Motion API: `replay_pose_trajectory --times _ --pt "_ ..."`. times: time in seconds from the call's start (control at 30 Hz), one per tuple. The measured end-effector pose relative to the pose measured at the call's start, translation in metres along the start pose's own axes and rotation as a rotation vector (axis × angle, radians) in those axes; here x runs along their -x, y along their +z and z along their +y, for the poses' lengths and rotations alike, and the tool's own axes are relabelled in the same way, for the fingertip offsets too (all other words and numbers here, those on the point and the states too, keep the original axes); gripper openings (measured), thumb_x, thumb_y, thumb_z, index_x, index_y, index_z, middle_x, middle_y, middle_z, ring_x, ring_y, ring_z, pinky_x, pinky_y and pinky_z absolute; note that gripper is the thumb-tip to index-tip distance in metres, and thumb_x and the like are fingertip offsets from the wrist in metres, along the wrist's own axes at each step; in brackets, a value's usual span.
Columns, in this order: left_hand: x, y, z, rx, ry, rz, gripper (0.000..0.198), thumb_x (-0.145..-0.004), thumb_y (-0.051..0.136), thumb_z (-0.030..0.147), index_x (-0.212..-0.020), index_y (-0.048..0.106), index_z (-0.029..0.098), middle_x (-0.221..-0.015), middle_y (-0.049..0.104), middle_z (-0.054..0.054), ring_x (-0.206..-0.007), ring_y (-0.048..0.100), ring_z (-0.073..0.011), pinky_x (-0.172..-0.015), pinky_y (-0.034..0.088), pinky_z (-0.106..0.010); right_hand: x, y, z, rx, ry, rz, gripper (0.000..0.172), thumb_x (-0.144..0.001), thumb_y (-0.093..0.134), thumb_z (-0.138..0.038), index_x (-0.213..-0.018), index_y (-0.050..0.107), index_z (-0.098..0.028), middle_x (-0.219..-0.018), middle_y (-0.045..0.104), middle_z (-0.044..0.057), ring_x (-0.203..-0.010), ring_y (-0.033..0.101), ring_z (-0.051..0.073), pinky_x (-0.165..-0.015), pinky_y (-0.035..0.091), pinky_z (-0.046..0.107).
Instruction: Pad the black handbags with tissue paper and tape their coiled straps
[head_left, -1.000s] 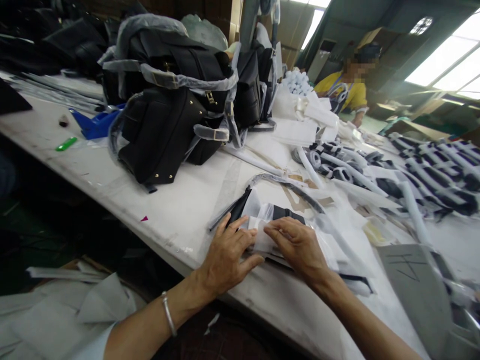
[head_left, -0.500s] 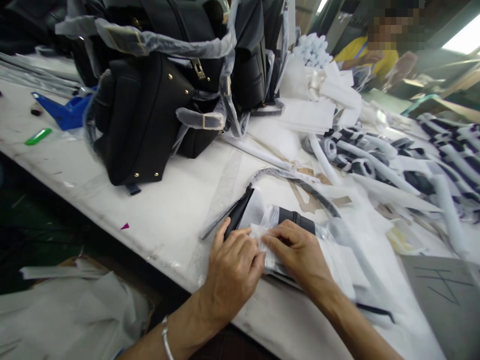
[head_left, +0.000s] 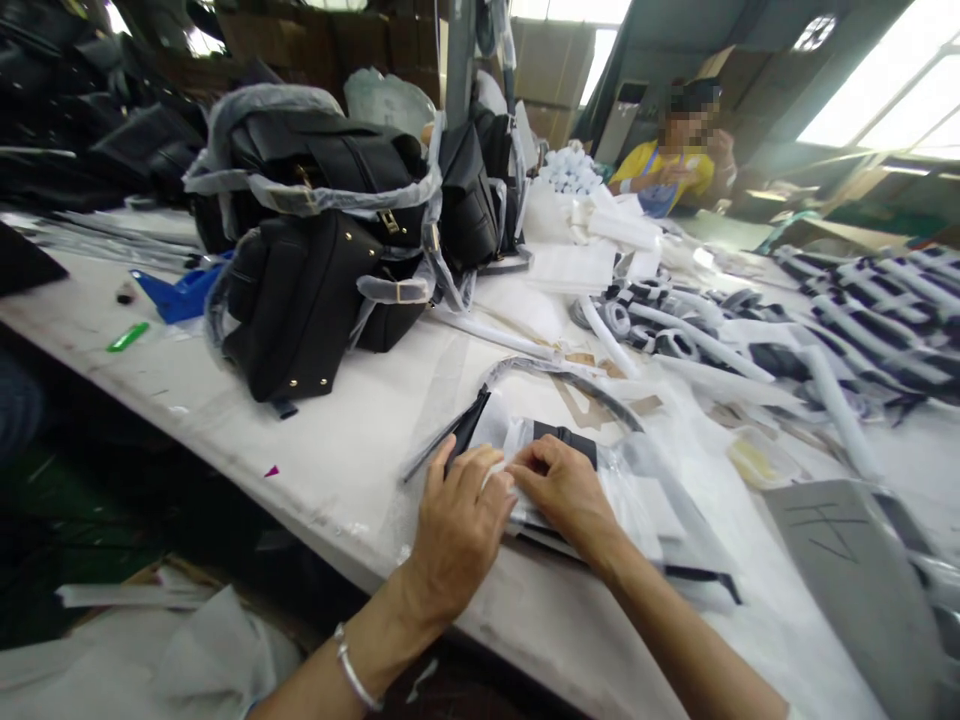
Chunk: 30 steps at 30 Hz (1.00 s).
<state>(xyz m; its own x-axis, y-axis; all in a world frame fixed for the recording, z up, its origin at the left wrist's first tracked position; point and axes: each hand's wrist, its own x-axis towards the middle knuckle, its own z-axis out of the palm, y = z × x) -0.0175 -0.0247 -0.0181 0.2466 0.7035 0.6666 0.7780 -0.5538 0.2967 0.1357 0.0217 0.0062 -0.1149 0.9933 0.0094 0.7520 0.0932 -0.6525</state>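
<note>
A black bag [head_left: 566, 440], partly covered in white wrapping sheet [head_left: 517, 436] and clear plastic, lies on the worktable, its wrapped handle [head_left: 559, 368] arching behind it. My left hand [head_left: 461, 520] rests on the bag's left part. Its index finger is raised beside the black edge, and the other fingers curl over the white wrapping with the thumb close to them. My right hand [head_left: 562, 495] pinches the wrapping between thumb and fingertips, right beside the left fingers. What lies under both hands is hidden.
Finished black handbags [head_left: 300, 290] with wrapped straps stand behind on the left. A blue tool [head_left: 180, 293] and a green cutter [head_left: 128, 337] lie near them. Rolled wrapped straps [head_left: 675, 330] and a grey board [head_left: 840, 550] are on the right. Across the table sits a person [head_left: 664, 175].
The view has tilted up, showing more of the room. Both hands stay at the bag; the right has come closer to the left, and the white sheet corner between them shows less.
</note>
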Motion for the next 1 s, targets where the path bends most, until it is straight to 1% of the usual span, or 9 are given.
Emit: replay_pose_trajectory --times 0.07,0.2,0.43,0.5,0.6,0.73,0.8,0.9,1.0 --pt "0.006 -0.003 0.007 -0.031 0.095 -0.026 0.013 -0.095 0.052 0.018 -0.107 0.059 0.016 -0.113 0.068 -0.008 -0.112 0.060 -0.0237 -0.107 0.038 -0.047 0.000 -0.002 -0.001 0.001 0.010 -0.012 0.012 -0.079 0.065 -0.022 -0.068 0.068 -0.020 -0.072 0.063 0.000 -0.066 0.059 0.015 -0.063 0.041 0.027" --pt "0.018 -0.001 0.013 -0.126 0.139 -0.167 0.028 -0.096 0.050 0.019 -0.122 0.055 0.010 -0.111 0.068 -0.012 -0.102 0.063 -0.0259 -0.094 0.045 -0.044 0.000 -0.002 0.000 0.023 -0.008 0.009 0.010 -0.077 0.066 -0.021 -0.067 0.067 -0.020 -0.073 0.065 0.000 -0.068 0.059 0.015 -0.066 0.042 0.027" --pt "0.014 0.007 0.008 -0.215 0.183 -0.187 0.029 -0.094 0.047 0.013 -0.121 0.056 0.012 -0.106 0.067 -0.011 -0.094 0.063 -0.0244 -0.085 0.048 -0.041 -0.003 -0.005 -0.003 -0.010 -0.081 0.135 0.009 -0.075 0.066 -0.015 -0.080 0.070 -0.020 -0.073 0.068 0.001 -0.069 0.061 0.016 -0.069 0.046 0.028" --pt "0.014 0.006 0.007 -0.224 0.197 -0.179 0.029 -0.094 0.047 0.013 -0.121 0.056 0.014 -0.108 0.067 -0.010 -0.096 0.063 -0.0240 -0.087 0.047 -0.040 0.008 -0.029 0.000 -0.157 -0.096 0.226 0.012 -0.076 0.066 -0.020 -0.088 0.071 -0.020 -0.075 0.070 0.001 -0.069 0.063 0.016 -0.070 0.048 0.029" --pt "0.016 0.004 0.005 -0.235 0.254 -0.137 0.028 -0.094 0.046 0.013 -0.120 0.058 0.014 -0.111 0.068 -0.010 -0.101 0.063 -0.0248 -0.090 0.045 -0.040 0.044 -0.093 0.024 -0.287 -0.008 0.408 0.022 -0.081 0.066 -0.038 -0.091 0.072 -0.020 -0.082 0.073 0.003 -0.073 0.065 0.018 -0.072 0.050 0.031" --pt "0.016 0.008 -0.004 -0.260 0.326 -0.068 0.030 -0.095 0.044 0.018 -0.121 0.059 0.014 -0.114 0.068 -0.013 -0.096 0.064 -0.0286 -0.088 0.043 -0.044 0.122 -0.192 0.089 -0.189 0.280 0.664 0.038 -0.073 0.069 -0.051 -0.091 0.074 -0.018 -0.082 0.074 0.006 -0.076 0.066 0.022 -0.073 0.049 0.033" --pt "0.015 0.012 -0.008 -0.246 0.348 -0.048 0.032 -0.096 0.042 0.022 -0.122 0.059 0.015 -0.112 0.068 -0.013 -0.094 0.064 -0.0300 -0.086 0.043 -0.045 0.161 -0.229 0.126 -0.081 0.468 0.717 0.040 -0.068 0.069 -0.052 -0.086 0.075 -0.018 -0.079 0.074 0.007 -0.077 0.065 0.024 -0.073 0.048 0.035" --pt "0.014 0.014 -0.010 -0.232 0.359 -0.039 0.035 -0.096 0.038 0.025 -0.121 0.060 0.017 -0.110 0.069 -0.013 -0.092 0.064 -0.0312 -0.082 0.044 -0.045 0.202 -0.252 0.177 -0.062 0.694 0.639 0.034 -0.059 0.073 -0.051 -0.071 0.075 -0.020 -0.073 0.073 0.006 -0.075 0.064 0.025 -0.071 0.046 0.035" --pt "0.014 0.014 -0.011 -0.250 0.370 -0.051 0.036 -0.095 0.037 0.025 -0.120 0.061 0.016 -0.109 0.068 -0.015 -0.092 0.063 -0.0329 -0.080 0.044 -0.046 0.214 -0.246 0.207 -0.282 0.758 0.490 0.041 -0.055 0.076 -0.058 -0.066 0.074 -0.018 -0.071 0.072 0.006 -0.071 0.063 0.022 -0.068 0.047 0.033"
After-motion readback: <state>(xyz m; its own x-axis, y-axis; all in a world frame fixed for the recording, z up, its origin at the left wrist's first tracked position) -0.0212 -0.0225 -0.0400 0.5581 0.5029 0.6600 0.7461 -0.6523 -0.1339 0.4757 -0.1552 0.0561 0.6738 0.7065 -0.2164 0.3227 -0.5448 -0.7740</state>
